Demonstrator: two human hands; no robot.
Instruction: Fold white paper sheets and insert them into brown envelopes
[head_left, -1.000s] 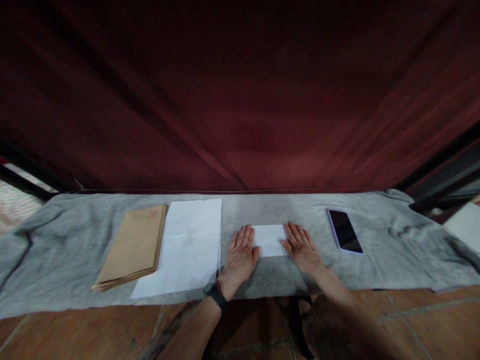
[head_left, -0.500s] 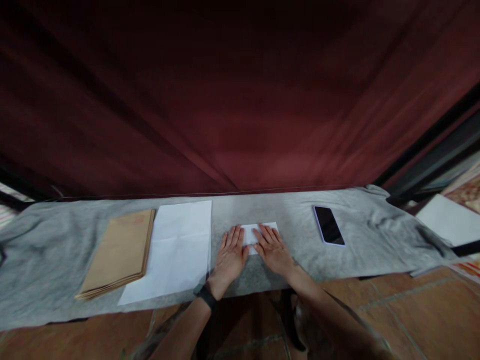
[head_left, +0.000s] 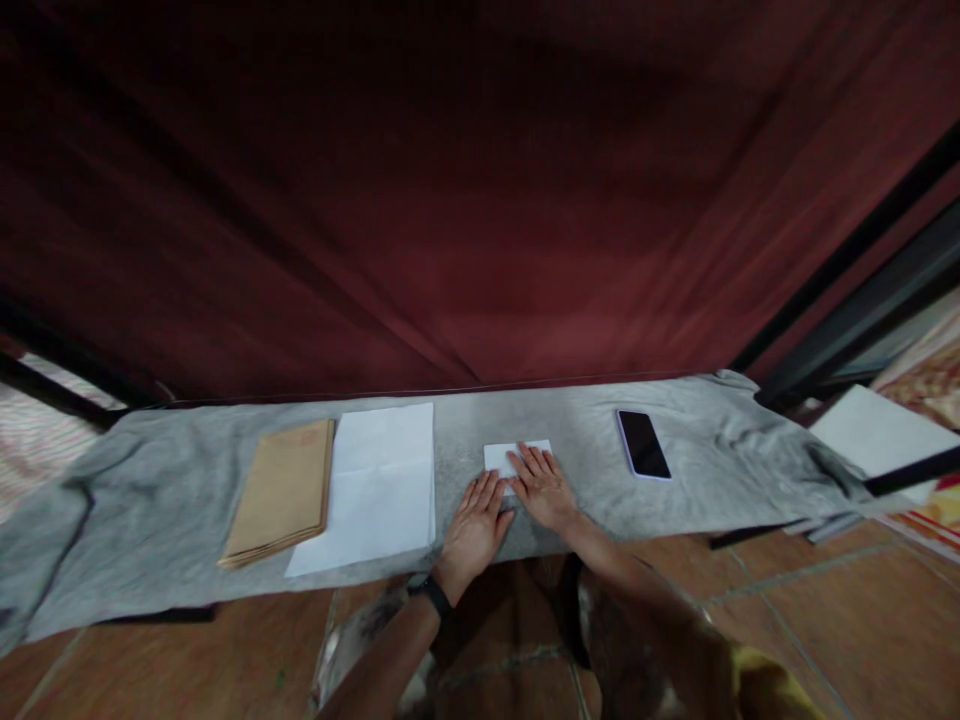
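Note:
A small folded white paper (head_left: 498, 456) lies flat on the grey cloth, partly covered by my hands. My left hand (head_left: 474, 525) rests palm down with its fingers stretched out, the fingertips at the paper's near left edge. Across the paper's right half lies my right hand (head_left: 544, 492), flat, with the fingers spread and pointing up and left. Neither hand grips anything. To the left are larger white sheets (head_left: 382, 490), and a stack of brown envelopes (head_left: 289, 485) overlaps their left edge.
A phone (head_left: 643, 444) with a lilac case lies on the right of the grey cloth (head_left: 720, 450). Behind hangs a dark red curtain (head_left: 480, 250). A white board or sheet (head_left: 881, 432) stands off the right end. Tiled floor (head_left: 817, 600) shows below.
My left hand has slid down toward me, uncovering the paper's upper left part. My right hand stays on the paper. The whole view has shifted slightly.

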